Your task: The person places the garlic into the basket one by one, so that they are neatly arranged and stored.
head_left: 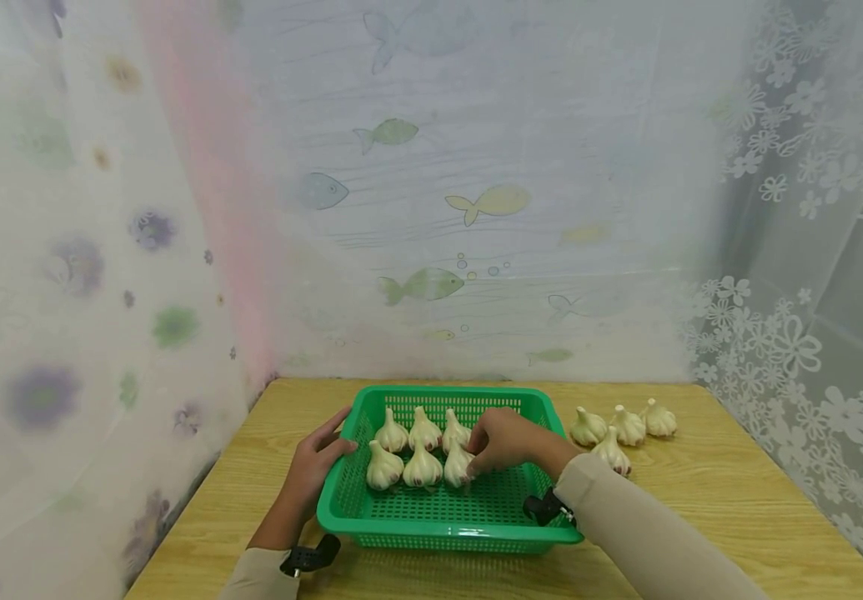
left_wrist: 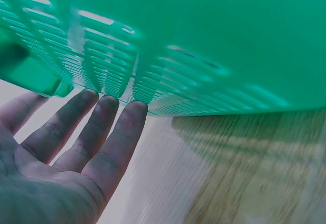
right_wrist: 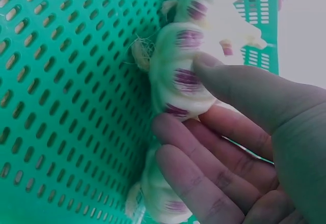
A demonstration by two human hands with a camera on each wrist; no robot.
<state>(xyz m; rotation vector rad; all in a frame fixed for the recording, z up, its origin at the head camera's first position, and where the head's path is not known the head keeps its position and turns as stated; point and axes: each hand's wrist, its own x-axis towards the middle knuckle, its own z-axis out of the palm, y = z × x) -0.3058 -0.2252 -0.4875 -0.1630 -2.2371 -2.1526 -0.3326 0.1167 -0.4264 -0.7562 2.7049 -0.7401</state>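
Observation:
A green plastic basket (head_left: 454, 530) with slotted walls holds white garlic bulbs, set in two rows of three toward its left and back. Inside it, my right hand (head_left: 509, 437) pinches the right-hand bulb of the front row, a garlic bulb (right_wrist: 175, 89) with purple streaks. Its thumb presses one side while the fingers curl at the other, as the right wrist view shows. My left hand (head_left: 311, 467) steadies the basket's left side, thumb at the rim. In the left wrist view the straight fingers (left_wrist: 114, 147) touch the slotted outer wall.
Several more garlic bulbs (head_left: 629, 427) lie on the wooden table (head_left: 709, 517) to the right of the basket, beyond my right forearm. Patterned curtains (head_left: 431, 333) close off the back and both sides.

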